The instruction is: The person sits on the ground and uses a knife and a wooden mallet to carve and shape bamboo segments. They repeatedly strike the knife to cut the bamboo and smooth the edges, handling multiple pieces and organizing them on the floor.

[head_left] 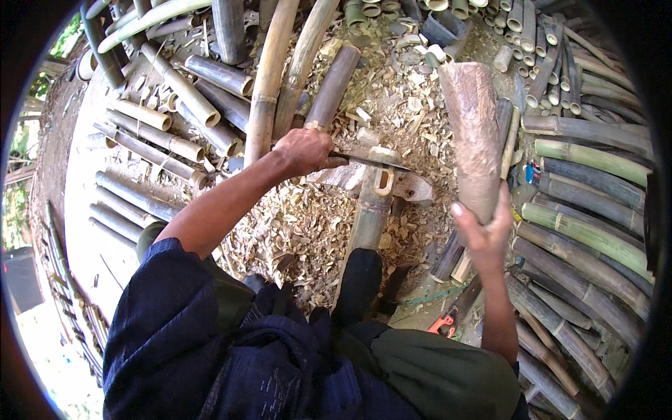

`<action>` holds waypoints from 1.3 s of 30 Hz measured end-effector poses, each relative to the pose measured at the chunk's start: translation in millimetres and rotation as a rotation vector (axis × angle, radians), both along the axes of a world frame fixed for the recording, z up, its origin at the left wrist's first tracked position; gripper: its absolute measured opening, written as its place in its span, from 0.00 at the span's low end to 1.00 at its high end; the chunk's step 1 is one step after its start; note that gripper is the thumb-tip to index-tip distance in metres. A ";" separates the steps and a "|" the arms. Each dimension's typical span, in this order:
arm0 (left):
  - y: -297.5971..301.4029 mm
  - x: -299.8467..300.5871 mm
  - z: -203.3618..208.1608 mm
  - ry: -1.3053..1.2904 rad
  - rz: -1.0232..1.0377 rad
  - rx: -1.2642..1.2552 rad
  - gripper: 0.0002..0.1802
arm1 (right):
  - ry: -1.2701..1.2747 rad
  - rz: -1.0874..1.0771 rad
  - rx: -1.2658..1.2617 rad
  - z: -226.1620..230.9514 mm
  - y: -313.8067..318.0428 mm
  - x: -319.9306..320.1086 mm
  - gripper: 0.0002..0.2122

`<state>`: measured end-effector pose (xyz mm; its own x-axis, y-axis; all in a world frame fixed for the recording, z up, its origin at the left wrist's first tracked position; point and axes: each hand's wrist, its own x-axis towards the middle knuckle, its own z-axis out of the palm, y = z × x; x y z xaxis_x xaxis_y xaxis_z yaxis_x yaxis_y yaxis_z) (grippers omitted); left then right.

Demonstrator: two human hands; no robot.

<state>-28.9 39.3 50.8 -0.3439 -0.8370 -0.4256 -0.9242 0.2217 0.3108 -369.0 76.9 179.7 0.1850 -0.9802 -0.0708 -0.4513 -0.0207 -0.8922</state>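
My left hand [306,150] is closed round the handle of a dark-bladed knife [374,162]. The blade points right and lies across the far end of a bamboo pole [371,213], beside an oblong hole cut in the pole's side. A pale wooden block [414,187] lies crosswise under that end. My right hand [488,231] grips the narrow lower end of a thick, rough wooden mallet [470,119], held upright to the right of the pole. The mallet is apart from the knife. The pole's near end runs down by my dark-clad foot [359,280].
Wood chips [280,231] cover the ground around the block. Bamboo lengths [168,140] lie at left; tall curved poles [273,70] stand beyond my left hand. Stacked green and dark bamboo [588,189] lines the right side. An orange-handled tool [442,323] lies near my right leg.
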 end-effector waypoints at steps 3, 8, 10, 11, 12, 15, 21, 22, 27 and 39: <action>-4.3 -2.6 -4.4 0.000 0.008 0.015 0.43 | 0.393 0.101 0.137 -38.9 -0.6 22.5 0.30; -13.9 -7.2 -9.5 0.050 -0.004 0.059 0.44 | 0.504 0.283 0.253 8.0 -70.7 -6.9 0.39; -6.2 9.9 -6.7 -0.006 0.043 0.048 0.44 | 0.188 0.100 0.263 74.5 -78.9 29.0 0.31; -9.5 9.0 -8.7 0.015 0.027 0.059 0.45 | 0.182 0.000 0.039 74.1 -78.5 30.9 0.31; -11.2 8.4 -9.2 0.031 0.015 0.071 0.45 | 0.169 -0.095 -0.184 67.0 -80.4 32.1 0.31; -19.0 0.0 -16.7 0.119 -0.033 0.007 0.48 | -0.053 -0.231 -0.608 -33.1 -62.5 29.6 0.32; -30.6 1.7 -20.1 0.080 -0.072 0.177 0.49 | 0.631 0.266 0.328 9.1 -89.5 25.7 0.35; -32.2 4.8 -22.4 0.100 -0.066 0.188 0.49 | 0.495 0.206 0.187 17.6 -96.0 17.3 0.34; -31.0 6.1 -28.7 0.087 -0.067 0.185 0.47 | -0.067 -0.134 -0.376 6.0 -82.6 39.5 0.30; -34.8 19.4 -45.5 0.250 -0.060 0.404 0.44 | 0.190 0.076 -0.164 -2.3 -57.5 43.0 0.29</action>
<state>-9.4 4.5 5.3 -0.5199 -0.5969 -0.6111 -0.7996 0.0882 0.5941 -326.1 19.3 177.4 0.2570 -0.9652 0.0472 -0.6018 -0.1981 -0.7737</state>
